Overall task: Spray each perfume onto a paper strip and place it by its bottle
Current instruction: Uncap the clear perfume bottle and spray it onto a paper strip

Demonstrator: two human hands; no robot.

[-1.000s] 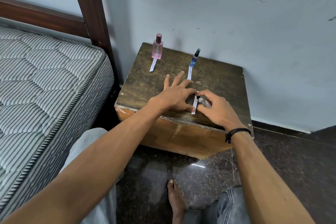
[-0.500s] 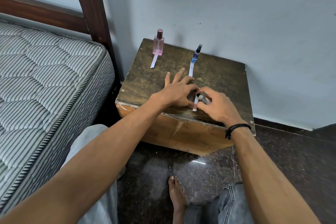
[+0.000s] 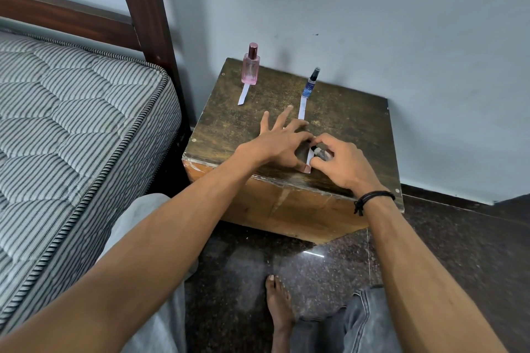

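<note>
A pink perfume bottle (image 3: 251,67) stands at the back left of the wooden stool (image 3: 238,126), with a white paper strip (image 3: 243,96) lying in front of it. A small blue spray bottle (image 3: 312,82) stands further right, a second strip (image 3: 303,107) in front of it. Near the front edge my left hand (image 3: 282,142) lies spread, its thumb and forefinger pressing a third paper strip (image 3: 309,160) flat. My right hand (image 3: 341,162) grips a small clear spray bottle (image 3: 320,151) tilted toward that strip.
A striped mattress (image 3: 71,135) and dark wooden bed frame (image 3: 146,8) lie left of the stool. A pale wall runs behind it. Dark polished floor (image 3: 459,252) lies below, with my bare foot (image 3: 279,306) and knees in front of the stool.
Both hands stay at the front strip. The left thumb has slid nearer the strip's near end, and the camera has tipped slightly, shifting the scene down the frame.
</note>
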